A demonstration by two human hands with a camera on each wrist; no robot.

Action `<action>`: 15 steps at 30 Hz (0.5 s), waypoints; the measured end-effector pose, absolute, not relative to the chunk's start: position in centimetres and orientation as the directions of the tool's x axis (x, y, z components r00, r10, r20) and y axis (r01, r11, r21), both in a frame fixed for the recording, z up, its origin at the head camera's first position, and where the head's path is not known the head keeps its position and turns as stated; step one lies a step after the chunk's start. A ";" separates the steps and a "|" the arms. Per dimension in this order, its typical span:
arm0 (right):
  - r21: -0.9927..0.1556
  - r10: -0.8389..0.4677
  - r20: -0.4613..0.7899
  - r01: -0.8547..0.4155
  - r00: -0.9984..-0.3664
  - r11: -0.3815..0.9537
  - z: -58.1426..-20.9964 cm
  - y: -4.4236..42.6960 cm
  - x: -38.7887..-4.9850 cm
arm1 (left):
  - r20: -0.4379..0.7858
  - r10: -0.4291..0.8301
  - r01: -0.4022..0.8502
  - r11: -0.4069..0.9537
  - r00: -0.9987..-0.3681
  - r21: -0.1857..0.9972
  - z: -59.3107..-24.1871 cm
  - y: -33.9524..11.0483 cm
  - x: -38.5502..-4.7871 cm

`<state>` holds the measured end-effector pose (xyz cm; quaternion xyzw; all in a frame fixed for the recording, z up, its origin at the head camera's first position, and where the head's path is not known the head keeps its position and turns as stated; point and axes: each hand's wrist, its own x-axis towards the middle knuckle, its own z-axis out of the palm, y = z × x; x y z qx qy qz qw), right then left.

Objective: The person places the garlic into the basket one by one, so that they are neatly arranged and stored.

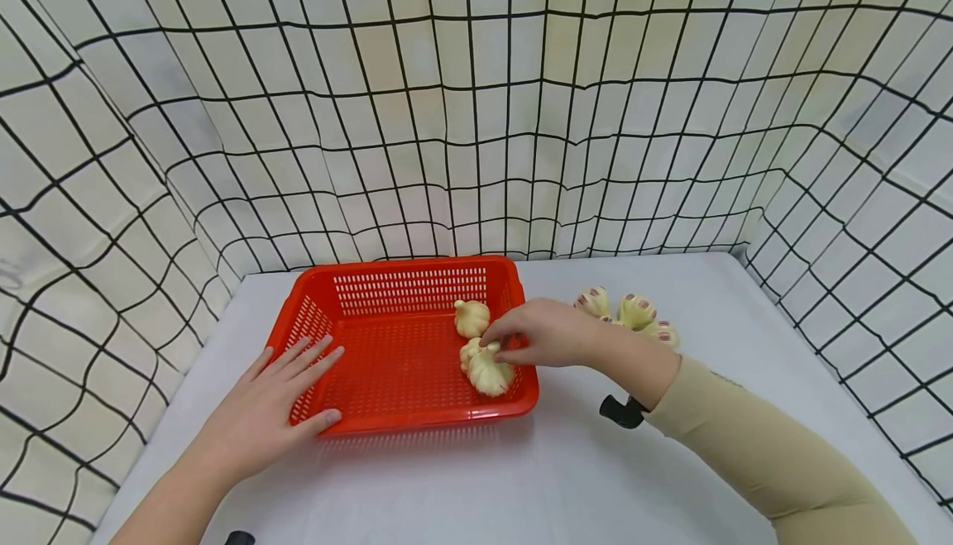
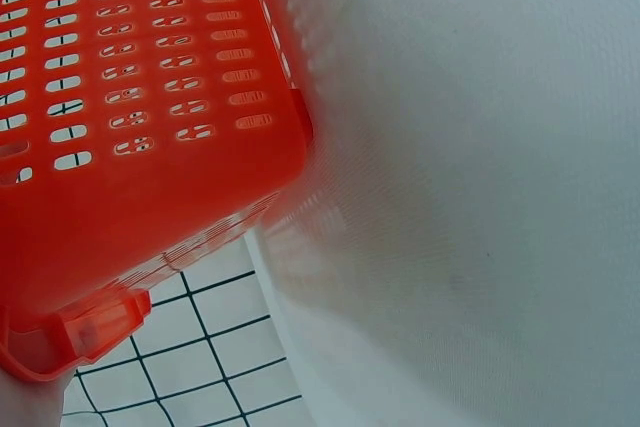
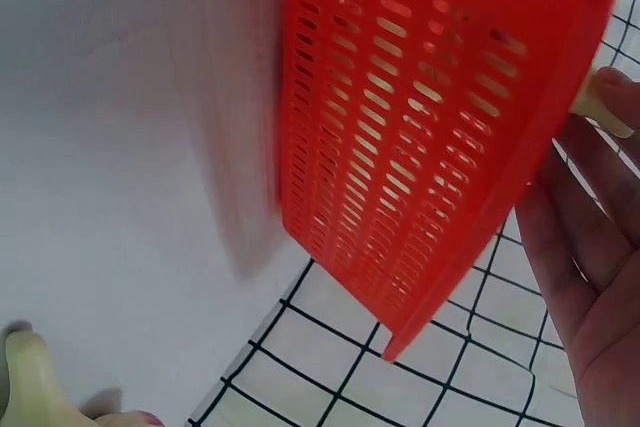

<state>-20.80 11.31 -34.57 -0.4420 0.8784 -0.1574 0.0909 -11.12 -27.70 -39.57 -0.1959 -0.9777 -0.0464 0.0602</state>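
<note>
A red plastic basket [image 1: 387, 425] with slotted walls sits on the white table. My left hand [image 1: 260, 413] lies over its left rim, fingers straight and spread. At the basket's right end my right hand [image 1: 547, 332] reaches over the rim and pinches a garlic bulb [image 1: 491, 373] by its stem. That stem [image 3: 598, 112] shows between thumb and fingers in the right wrist view. Another garlic bulb [image 1: 472, 318] lies behind it in the basket, and a third, partly hidden garlic bulb [image 1: 469, 353] is between them. The left wrist view shows the basket wall [image 2: 150, 177] close up.
Several more garlic bulbs [image 1: 636, 311] with reddish tips lie on the table right of the basket, partly behind the right forearm. Black netting [image 1: 506, 148] over white sheeting encloses the table at the back and both sides.
</note>
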 end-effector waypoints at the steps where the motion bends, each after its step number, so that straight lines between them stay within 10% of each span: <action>1: -0.347 -0.806 -0.033 -0.750 -0.591 0.564 -34.8 11.2 -20.8 | 0.134 0.376 0.387 0.919 -0.917 0.068 -39.6 -27.7 -11.1; 15: -0.270 -0.840 -0.116 -0.797 -0.530 0.540 -36.2 9.9 -21.0 | 0.148 0.384 0.397 0.915 -0.911 0.072 -39.7 -27.8 -11.2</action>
